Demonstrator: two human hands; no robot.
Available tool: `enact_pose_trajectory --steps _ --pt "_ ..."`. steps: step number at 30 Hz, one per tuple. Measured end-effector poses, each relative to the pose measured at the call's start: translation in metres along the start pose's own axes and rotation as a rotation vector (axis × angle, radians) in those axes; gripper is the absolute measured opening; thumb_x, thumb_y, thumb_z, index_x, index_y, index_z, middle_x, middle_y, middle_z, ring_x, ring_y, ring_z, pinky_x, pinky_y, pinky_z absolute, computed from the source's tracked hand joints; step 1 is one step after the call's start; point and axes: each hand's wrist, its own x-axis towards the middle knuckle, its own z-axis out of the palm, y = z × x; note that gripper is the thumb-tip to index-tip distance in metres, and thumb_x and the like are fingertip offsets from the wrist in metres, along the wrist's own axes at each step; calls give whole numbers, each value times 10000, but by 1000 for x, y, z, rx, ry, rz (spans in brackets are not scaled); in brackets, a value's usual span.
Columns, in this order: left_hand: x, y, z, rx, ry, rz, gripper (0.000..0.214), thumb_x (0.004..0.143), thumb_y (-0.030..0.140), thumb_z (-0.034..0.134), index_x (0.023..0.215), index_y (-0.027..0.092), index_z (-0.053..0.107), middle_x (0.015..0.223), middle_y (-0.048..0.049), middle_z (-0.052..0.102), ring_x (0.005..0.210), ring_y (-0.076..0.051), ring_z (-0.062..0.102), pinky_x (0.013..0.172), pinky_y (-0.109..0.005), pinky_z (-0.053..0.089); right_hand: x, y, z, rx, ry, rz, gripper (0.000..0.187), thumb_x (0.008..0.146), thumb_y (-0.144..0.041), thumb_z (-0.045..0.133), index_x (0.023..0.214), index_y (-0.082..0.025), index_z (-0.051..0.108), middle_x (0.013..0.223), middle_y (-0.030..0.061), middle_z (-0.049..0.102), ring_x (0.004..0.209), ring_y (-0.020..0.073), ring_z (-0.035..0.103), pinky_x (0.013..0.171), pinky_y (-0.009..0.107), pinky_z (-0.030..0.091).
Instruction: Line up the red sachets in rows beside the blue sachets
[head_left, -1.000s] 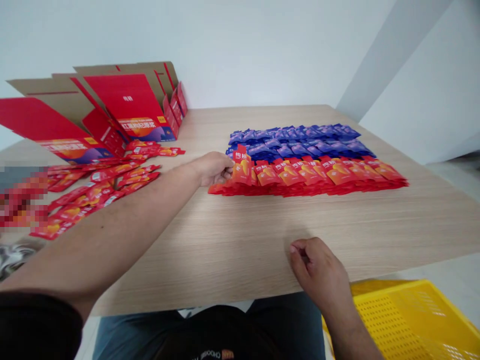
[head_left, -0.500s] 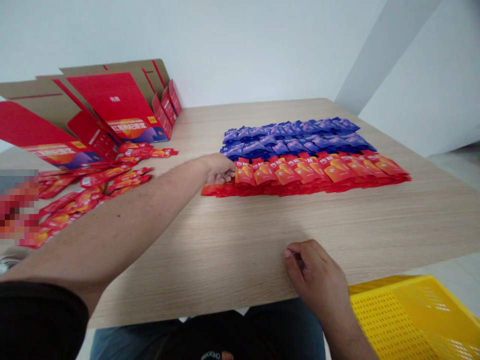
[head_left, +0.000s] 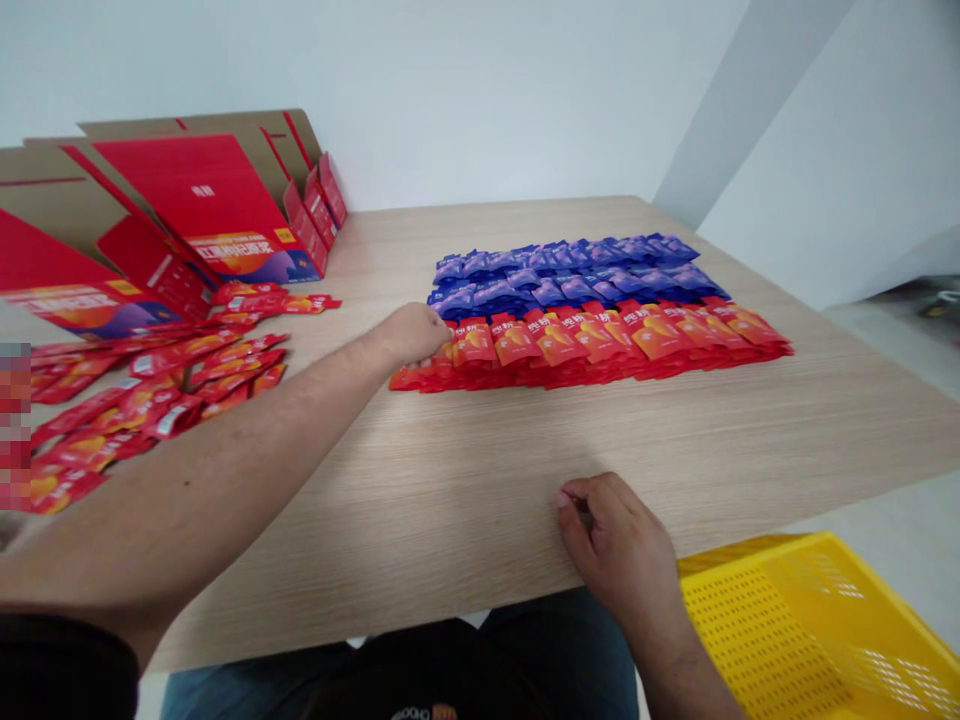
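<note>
The left hand (head_left: 409,335) was curled narrowly over the left end of the overlapped red foil pouches (head_left: 600,345) on the light wood desk (head_left: 825,430), any hold hidden. The right hand (head_left: 615,540) was curled by the near edge, its grip equally unclear. The pouches could have been knocked askew by a dragged knuckle.

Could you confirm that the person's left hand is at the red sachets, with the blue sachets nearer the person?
Not quite: the head view shows the red sachets, where the left hand is, lying nearer the person, and the blue sachets behind them.
</note>
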Motion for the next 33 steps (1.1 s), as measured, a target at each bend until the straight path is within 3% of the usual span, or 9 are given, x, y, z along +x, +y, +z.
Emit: enact_pose_trajectory --steps 4,7,11,15,33 --pt "-35 -25 -1 -10 217 188 153 850 328 621 737 225 626 554 21 584 539 -170 536 598 -308 398 0 0 1 -4 -11 27 192 1060 -291 522 921 -246 647 807 24 679 720 190 666 682 329 489" --pt "-63 -55 4 -43 256 243 191 867 399 591 771 235 606 643 20 621 621 -180 559 627 -302 404 0 -1 3 -24 -20 44 186 1048 -285 533 908 -244 648 810 24 672 723 193 657 688 332 477" --pt "-85 -99 15 -47 293 187 224 855 439 566 740 247 583 664 14 613 660 -196 558 646 -308 407 1 -1 5 -50 -35 51 184 1042 -289 539 899 -242 645 828 29 668 747 200 650 704 334 467" --pt "-88 -127 22 -72 384 141 244 856 475 550 754 254 577 650 9 596 654 -206 550 640 -316 402 2 1 6 -68 -41 61 185 1046 -315 549 916 -238 655 843 32 665 780 205 652 726 338 472" --pt "-84 -144 12 -96 383 268 213 827 443 566 752 248 607 710 -23 681 692 -219 594 667 -309 439 8 3 12 -169 -36 116 209 1036 -324 531 907 -226 663 907 66 709 875 219 662 804 327 489"
